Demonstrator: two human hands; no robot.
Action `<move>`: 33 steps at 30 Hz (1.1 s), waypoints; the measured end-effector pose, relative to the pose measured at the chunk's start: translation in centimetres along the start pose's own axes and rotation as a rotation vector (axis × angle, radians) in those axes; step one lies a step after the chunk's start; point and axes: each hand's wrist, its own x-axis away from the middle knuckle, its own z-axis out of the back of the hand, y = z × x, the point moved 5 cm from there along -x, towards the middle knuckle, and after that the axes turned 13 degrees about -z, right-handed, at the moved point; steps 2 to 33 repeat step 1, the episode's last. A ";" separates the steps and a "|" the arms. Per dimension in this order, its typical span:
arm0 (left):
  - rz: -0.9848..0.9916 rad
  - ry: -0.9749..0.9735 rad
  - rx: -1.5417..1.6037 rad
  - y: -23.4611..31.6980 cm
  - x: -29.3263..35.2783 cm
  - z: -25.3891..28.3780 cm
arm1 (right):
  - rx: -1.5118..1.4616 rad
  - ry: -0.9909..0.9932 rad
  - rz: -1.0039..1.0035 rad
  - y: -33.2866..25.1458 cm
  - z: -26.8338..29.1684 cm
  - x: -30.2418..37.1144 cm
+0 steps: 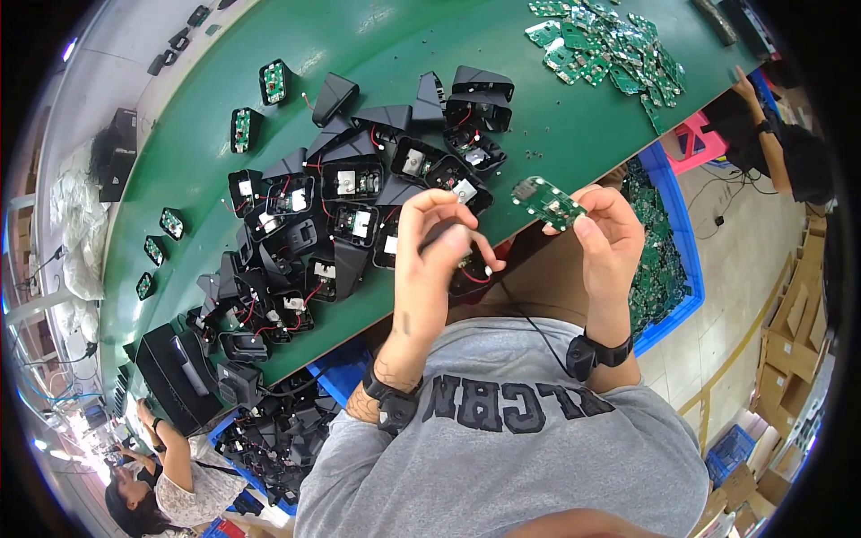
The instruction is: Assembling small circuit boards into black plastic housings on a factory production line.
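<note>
My right hand (610,235) pinches a green circuit board (544,204) by its right end, between thumb and fingers. The board is tilted above the table's front edge. To its left, my left hand (432,260) is curled round a black plastic housing (466,280), mostly hidden by the fingers and palm. A red wire with a white connector (489,270) sticks out beside its fingertips. Just beyond this hand lies a heap of black housings (345,184), several with red wires and white parts inside.
Loose circuit boards (619,54) are piled at the far right of the green table (377,40). A blue bin (686,260) of boards stands at my right. Black parts (278,439) fill another bin at left. One person (179,475) sits left; another's arm (758,112) shows right.
</note>
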 end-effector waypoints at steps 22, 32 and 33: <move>0.113 0.047 0.255 -0.3 0.0 0.3 | -0.038 -0.079 0.020 0.0 -0.1 0.0; 0.113 0.047 0.255 -0.3 0.0 0.3 | -0.038 -0.079 0.020 0.0 -0.1 0.0; 0.113 0.047 0.255 -0.3 0.0 0.3 | -0.038 -0.079 0.020 0.0 -0.1 0.0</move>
